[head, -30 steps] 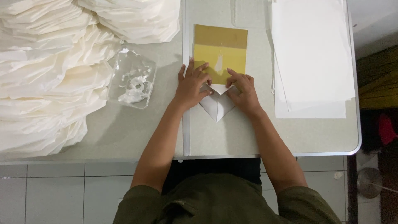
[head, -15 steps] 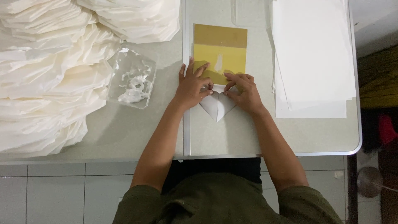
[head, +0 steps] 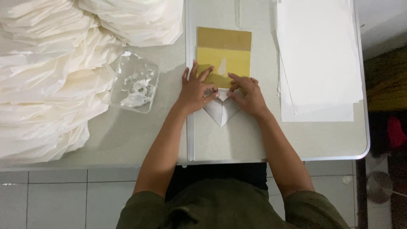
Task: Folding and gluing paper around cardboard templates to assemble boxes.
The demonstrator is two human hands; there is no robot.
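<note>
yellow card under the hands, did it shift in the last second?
No. The yellow card sits at the same spot against the table's centre seam, with both hands, left hand and right hand, pressing the white folded paper at its lower edge.

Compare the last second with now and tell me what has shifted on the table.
Almost nothing. Both hands, left hand and right hand, stay pressed on the folded white paper at the yellow board; only fingers shifted slightly. Plastic tray, paper stack unchanged.

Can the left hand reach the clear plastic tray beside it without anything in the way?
Probably yes. The left hand rests on the folded paper, and only bare table lies between it and the tray.
</note>
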